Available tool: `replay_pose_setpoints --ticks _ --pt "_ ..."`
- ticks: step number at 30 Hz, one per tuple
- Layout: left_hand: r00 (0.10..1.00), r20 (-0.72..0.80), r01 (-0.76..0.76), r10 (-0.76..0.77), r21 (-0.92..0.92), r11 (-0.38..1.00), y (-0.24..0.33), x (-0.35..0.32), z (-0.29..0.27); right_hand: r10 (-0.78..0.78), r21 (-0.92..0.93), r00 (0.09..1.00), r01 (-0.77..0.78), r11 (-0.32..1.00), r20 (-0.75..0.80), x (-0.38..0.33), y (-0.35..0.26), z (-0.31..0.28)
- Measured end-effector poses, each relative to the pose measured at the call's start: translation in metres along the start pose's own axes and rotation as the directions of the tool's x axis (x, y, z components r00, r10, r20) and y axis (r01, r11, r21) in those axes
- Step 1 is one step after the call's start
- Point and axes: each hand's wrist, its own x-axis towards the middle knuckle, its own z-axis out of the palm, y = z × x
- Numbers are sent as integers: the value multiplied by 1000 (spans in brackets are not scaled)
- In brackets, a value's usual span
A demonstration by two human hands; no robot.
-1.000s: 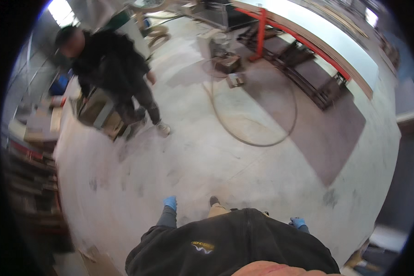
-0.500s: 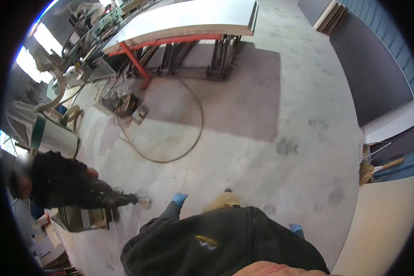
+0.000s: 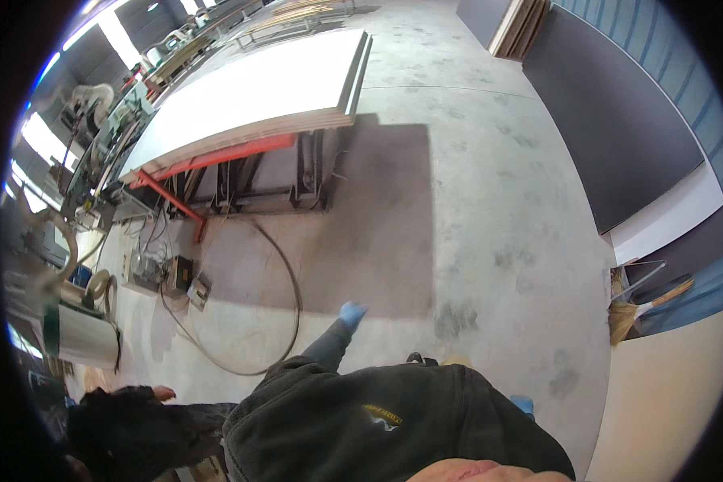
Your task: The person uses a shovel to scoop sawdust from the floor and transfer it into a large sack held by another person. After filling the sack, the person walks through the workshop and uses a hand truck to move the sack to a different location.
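Note:
My left hand [image 3: 353,314] wears a blue glove and hangs ahead of my body, over the edge of the large shadow on the floor. Nothing shows in it, but its fingers are too small and smeared to make out. At my other side, my right hand [image 3: 523,403], also in a blue glove, is partly hidden behind my dark jacket [image 3: 410,418]; its fingers cannot be told apart. Neither hand touches anything visible. Farther ahead, a stack of white-topped panels [image 3: 257,84] lies on a lift table with a red frame [image 3: 217,158].
A hose [image 3: 299,309] loops over the floor near a small box-shaped device [image 3: 180,275]. Another person in dark clothes [image 3: 128,434] is at lower left. Large dark panels [image 3: 606,112] lean along the right wall, with a broom [image 3: 628,320] beside them. Machinery lines the left.
I have moved forward and the view has shifted, so the panel stack sits lower and farther left. My left hand has swung forward. The other person is now lower in view, nearer my left side.

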Motion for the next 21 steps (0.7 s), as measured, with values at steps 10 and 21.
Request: replay_pose_setpoints --ticks 10,21 --pt "996 -42 -76 81 104 992 292 341 105 83 72 996 -86 994 37 257 -74 -273" --pt "697 -48 660 -716 -349 666 263 532 24 -176 233 861 318 919 -477 565 -403 -794"
